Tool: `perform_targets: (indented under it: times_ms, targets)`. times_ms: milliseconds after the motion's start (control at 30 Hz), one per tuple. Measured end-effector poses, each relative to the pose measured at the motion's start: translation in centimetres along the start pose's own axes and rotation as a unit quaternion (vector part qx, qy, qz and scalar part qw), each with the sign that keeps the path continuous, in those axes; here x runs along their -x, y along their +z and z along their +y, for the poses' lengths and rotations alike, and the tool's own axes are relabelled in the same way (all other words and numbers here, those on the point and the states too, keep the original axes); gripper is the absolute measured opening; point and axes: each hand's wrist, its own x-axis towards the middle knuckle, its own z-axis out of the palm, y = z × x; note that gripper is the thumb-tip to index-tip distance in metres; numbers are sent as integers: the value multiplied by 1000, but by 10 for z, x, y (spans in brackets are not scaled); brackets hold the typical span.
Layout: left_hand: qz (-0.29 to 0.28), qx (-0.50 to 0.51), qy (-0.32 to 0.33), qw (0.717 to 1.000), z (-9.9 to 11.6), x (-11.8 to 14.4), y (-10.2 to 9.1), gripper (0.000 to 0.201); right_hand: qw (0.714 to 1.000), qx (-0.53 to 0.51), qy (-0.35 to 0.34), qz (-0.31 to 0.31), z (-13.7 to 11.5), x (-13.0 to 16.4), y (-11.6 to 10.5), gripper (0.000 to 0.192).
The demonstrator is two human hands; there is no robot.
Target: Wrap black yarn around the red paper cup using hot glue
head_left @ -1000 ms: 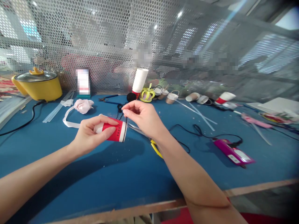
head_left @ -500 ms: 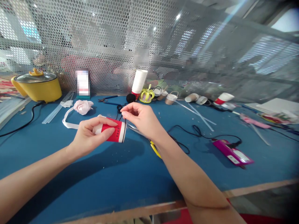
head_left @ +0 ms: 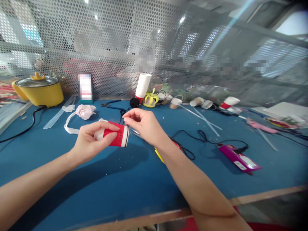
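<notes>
My left hand (head_left: 90,139) is closed around a red and white paper cup (head_left: 123,136), which lies sideways with its rim to the right. A thin black line, apparently cord, runs along that rim. Just above the rim, my right hand (head_left: 145,126) has its thumb and forefinger pinched together on a black cord (head_left: 122,112). Part of the cord sits in loops behind the fingertips. Scissors with a yellow handle (head_left: 159,155) lie partly hidden under my right forearm.
A yellow electric pot (head_left: 45,93) stands at the back left. Nearby are a phone (head_left: 85,86), a white fabric rose (head_left: 85,111) and pliers (head_left: 112,102). Stacked cups (head_left: 143,85) and a yellow-green crown-like basket (head_left: 150,99) line the back. A purple power strip (head_left: 237,157) trails cable at right.
My right hand has shifted slightly left and down, still pinching the cord. The cup in my left hand has moved very slightly left.
</notes>
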Motion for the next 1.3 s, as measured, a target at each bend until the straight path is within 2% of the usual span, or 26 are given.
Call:
perform_targets:
  times_ms: [433, 1033, 1300]
  targets:
    - [9, -22, 18, 1000, 1, -1, -2, 7, 1000, 1, -2, -7, 2, 0, 2, 4]
    - [5, 21, 12, 1000, 0, -1, -1, 6, 1000, -11, 1, -15, 3, 0, 3, 4]
    - [14, 92, -46, 995, -5, -3, -1, 8, 1000, -7, 5, -20, 7, -1, 6, 5]
